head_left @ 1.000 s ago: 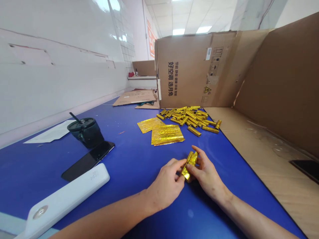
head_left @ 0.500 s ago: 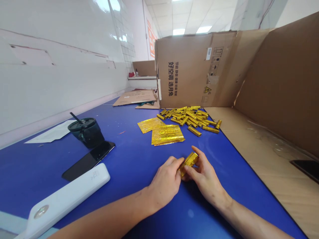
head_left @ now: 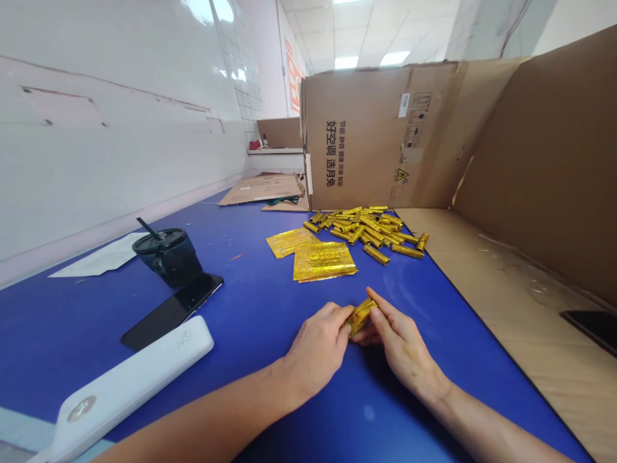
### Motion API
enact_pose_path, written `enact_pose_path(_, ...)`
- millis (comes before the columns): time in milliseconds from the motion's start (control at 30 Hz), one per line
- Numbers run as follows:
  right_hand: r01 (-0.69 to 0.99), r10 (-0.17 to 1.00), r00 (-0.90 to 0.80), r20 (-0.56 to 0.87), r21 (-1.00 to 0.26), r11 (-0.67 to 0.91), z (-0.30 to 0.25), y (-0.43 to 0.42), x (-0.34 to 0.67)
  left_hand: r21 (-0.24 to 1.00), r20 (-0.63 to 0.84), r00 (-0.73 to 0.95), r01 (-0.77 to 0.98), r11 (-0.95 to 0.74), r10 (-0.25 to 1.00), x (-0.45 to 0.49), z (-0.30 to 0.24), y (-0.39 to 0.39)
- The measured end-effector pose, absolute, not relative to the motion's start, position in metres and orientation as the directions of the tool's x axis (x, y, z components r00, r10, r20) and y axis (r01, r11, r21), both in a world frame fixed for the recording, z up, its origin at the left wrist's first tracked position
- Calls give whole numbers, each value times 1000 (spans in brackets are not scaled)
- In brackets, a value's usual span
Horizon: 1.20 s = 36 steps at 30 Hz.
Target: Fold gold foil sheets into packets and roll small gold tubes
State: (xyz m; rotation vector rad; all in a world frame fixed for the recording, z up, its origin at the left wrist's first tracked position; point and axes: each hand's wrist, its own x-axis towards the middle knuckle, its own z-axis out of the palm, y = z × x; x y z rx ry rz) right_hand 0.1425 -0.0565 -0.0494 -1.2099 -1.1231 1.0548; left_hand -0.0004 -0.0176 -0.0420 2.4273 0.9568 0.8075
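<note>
Both my hands meet over the blue table (head_left: 250,308) and pinch one folded gold foil piece (head_left: 359,315) between them. My left hand (head_left: 315,350) grips its near end with curled fingers. My right hand (head_left: 398,341) presses along its far side with the forefinger stretched over it. Beyond the hands lies a stack of flat gold foil sheets (head_left: 322,260), with another sheet (head_left: 289,241) to its left. Further back is a heap of several rolled gold foil pieces (head_left: 371,228).
At the left stand a dark lidded cup with a straw (head_left: 166,256), a black phone (head_left: 171,310) and a white power bank (head_left: 125,386). A white paper (head_left: 103,257) lies by the wall. An opened cardboard box (head_left: 376,135) walls the back and right, where a dark device (head_left: 590,326) lies.
The gold foil piece has been turned from upright to lying low near the table and folded tighter. Both hands have dropped slightly and closed in on it.
</note>
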Motion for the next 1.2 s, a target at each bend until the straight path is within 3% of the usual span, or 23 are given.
enact_pose_path(300,141,978,178,109,-987,84,-44,-55,145,489,395,611,492,-720,686,0,-41,-20)
enact_pose_path(500,187,935,316,163,-977,107,-43,-55,146,514,380,601,495,-701,703,1,-41,-20)
enact_pose_path(733,312,950,269,160,-947,71,-40,-55,151,523,362,599,503,-688,714,1,-41,-19)
enact_pose_path(1200,180,973,229,-34,-981,-76,-30,-52,155,406,363,644,541,-737,673,-2,-42,-19)
